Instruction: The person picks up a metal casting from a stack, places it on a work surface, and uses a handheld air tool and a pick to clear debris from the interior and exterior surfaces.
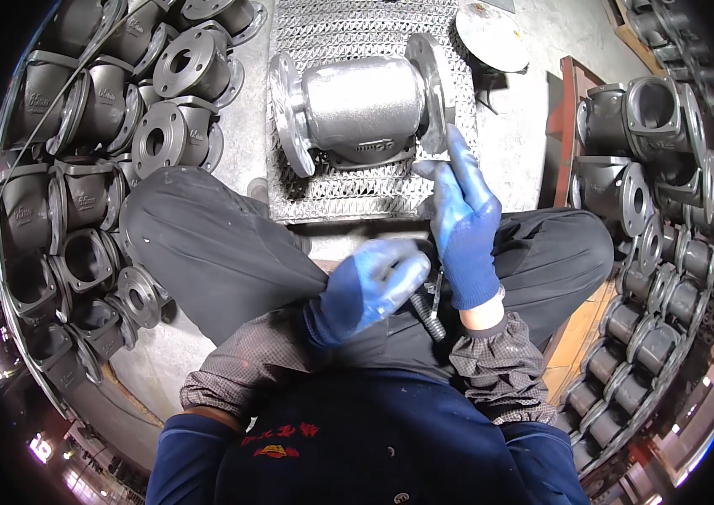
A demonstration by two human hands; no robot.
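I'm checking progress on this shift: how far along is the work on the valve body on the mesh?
One silvery flanged valve body lies on the mesh stand, looking cleaner than the rest. The right hand reaches to its flange; the left hand is beside a dark ribbed tool, grip unclear. Dark castings piled on both sides look unfinished.

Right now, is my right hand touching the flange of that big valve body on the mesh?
Touching. The head view shows the right hand with its fingertips laid against the near flange of the valve body.
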